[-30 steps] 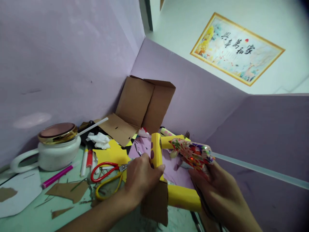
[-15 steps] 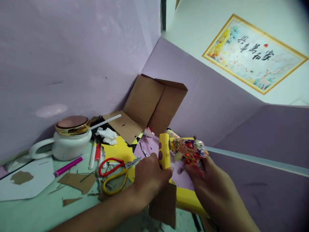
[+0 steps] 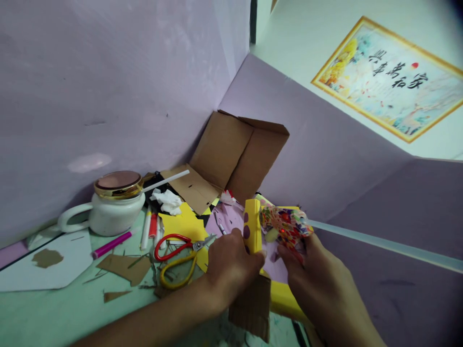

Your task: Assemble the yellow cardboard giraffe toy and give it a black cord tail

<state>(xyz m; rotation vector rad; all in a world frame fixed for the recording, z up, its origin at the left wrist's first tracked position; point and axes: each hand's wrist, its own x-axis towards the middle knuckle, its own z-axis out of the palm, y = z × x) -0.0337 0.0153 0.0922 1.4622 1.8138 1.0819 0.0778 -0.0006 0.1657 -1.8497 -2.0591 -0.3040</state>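
Note:
My right hand (image 3: 318, 274) is wrapped round the handle of a hot glue gun (image 3: 287, 224) with a colourful patterned body and a small red light. A long translucent glue stick (image 3: 383, 241) runs out of its back to the right. The gun's front end is close to a yellow cardboard frame (image 3: 252, 224) with purple dots; whether it touches cannot be made out. My left hand (image 3: 235, 260) is closed on the frame's left side, its thumb at the front. Below that hand hangs a bare brown cardboard flap (image 3: 251, 308).
Red-and-yellow-handled scissors (image 3: 181, 260) lie left of my left hand. Further left are a white mug (image 3: 117, 212) with a lid, a purple marker (image 3: 112, 245) and cardboard scraps (image 3: 126, 267). An open cardboard box (image 3: 235, 149) leans in the wall corner.
The view has shifted slightly, so the things on the table appear further right. Both hands keep their hold, with the glue gun still near the yellow frame.

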